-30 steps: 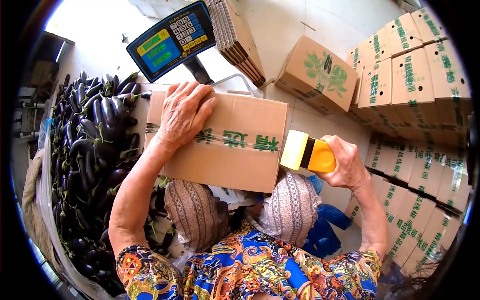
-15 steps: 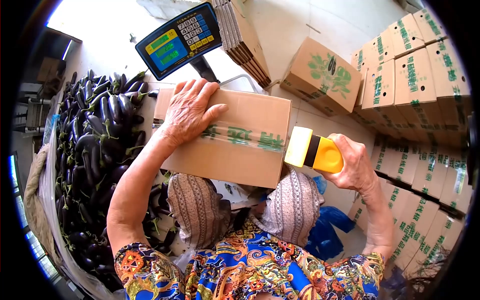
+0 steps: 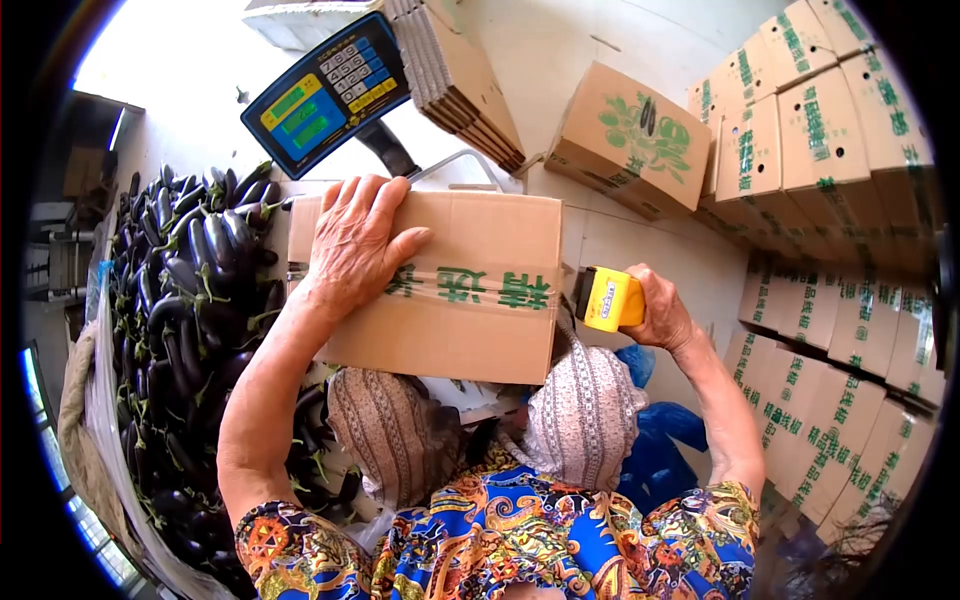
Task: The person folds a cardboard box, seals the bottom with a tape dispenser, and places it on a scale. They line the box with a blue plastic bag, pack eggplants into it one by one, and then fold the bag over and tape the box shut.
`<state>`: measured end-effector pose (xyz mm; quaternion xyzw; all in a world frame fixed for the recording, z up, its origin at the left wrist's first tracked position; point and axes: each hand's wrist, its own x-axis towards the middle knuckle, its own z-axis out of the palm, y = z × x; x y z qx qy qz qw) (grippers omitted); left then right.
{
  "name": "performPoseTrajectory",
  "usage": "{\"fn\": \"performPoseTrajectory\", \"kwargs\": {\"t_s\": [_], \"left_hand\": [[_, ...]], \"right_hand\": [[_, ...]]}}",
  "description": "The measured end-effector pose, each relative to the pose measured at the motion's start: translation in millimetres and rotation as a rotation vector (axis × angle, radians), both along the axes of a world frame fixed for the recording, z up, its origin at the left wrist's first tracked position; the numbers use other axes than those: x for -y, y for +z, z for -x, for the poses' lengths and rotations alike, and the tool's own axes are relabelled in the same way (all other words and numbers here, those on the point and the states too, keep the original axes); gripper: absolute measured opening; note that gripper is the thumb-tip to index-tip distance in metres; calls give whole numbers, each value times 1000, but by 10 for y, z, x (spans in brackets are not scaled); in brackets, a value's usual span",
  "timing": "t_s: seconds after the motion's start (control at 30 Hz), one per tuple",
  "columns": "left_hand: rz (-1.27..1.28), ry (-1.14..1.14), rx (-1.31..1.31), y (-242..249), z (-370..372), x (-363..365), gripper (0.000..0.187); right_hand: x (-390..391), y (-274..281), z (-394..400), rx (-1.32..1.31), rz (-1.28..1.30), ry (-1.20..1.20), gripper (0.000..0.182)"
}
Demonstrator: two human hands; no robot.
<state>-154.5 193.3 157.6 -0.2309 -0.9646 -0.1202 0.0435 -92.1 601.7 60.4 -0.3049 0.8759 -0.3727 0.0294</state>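
A closed cardboard box (image 3: 470,345) with green print and shiny clear tape across its top lies in front of me, above my knees. My left hand (image 3: 362,240) rests flat on its upper left part, fingers stretched toward the far edge and thumb apart. Just off the box's right side, my right hand (image 3: 660,308) grips a yellow tape dispenser (image 3: 606,298) with a black end facing the box. A narrow gap shows between dispenser and box. My right fingers are wrapped round the dispenser's far side and partly hidden.
Behind the box stands a scale display (image 3: 325,95) on a post. Eggplants (image 3: 190,290) are heaped at left. Flattened cartons (image 3: 455,85) lean at the back, near a printed box (image 3: 630,140). Stacked boxes (image 3: 825,140) fill the right side. Blue plastic (image 3: 660,450) lies by my right knee.
My right hand has turned the tape dispenser, so its label now shows and its black end points at the box. My left hand stays on the box. The whole view has shifted slightly.
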Motion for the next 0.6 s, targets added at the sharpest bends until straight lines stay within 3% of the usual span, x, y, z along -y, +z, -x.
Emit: {"fn": "performPoseTrajectory", "kwargs": {"t_s": [0.17, 0.3, 0.43, 0.5, 0.6], "left_hand": [[-6, -2, -14, 2, -14, -13, 47], [2, 18, 4, 9, -25, -49, 49], [42, 6, -60, -39, -31, -61, 52], [51, 20, -41, -40, -31, -69, 53], [58, 29, -33, -44, -24, -67, 52]], "right_hand": [[-518, -486, -251, 8, -201, -87, 56], [-485, -227, -304, 123, -356, -165, 51], [162, 87, -110, 152, -677, -151, 37], [483, -6, -119, -501, -938, 33, 29], [1057, 190, 311, -141, -1140, 141, 21]]}}
